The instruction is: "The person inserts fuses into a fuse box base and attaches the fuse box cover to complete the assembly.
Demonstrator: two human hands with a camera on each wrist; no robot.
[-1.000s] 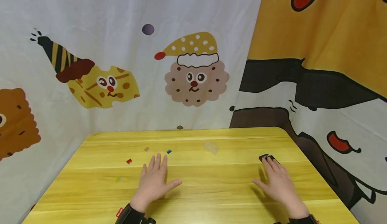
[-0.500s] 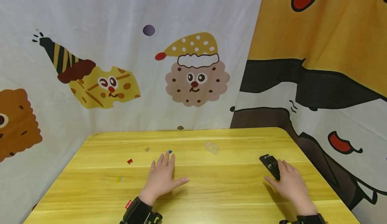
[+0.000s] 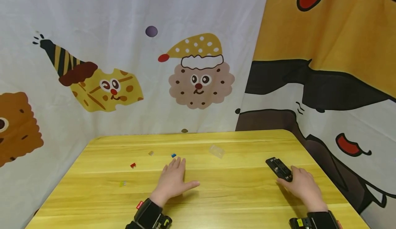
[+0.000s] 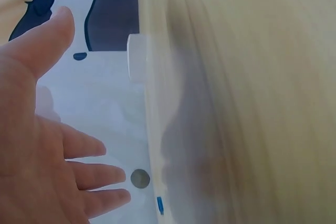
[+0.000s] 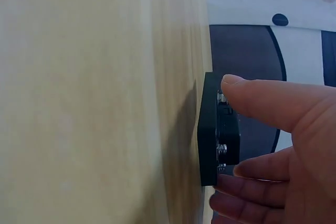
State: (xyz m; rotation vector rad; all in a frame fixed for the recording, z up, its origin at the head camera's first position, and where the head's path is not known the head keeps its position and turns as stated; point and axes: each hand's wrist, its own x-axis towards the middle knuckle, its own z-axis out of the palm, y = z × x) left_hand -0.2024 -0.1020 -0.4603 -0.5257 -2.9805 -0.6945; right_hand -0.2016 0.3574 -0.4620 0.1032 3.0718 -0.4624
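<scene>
Head view: left hand (image 3: 174,182) spread, thumb out. Blue piece (image 3: 173,155) at its 12 o'clock, clear tray (image 3: 217,151) at 2, red piece (image 3: 133,165) between 9 and 10. Black block (image 3: 278,168) on table (image 3: 229,194), at right hand's (image 3: 304,187) 10 o'clock. Right wrist view adds silvery metal parts (image 5: 222,149) on the block, thumb and fingers to either side; cannot tell if they pinch. Left wrist view adds the tray's raised profile and a gap between left hand and tabletop.
</scene>
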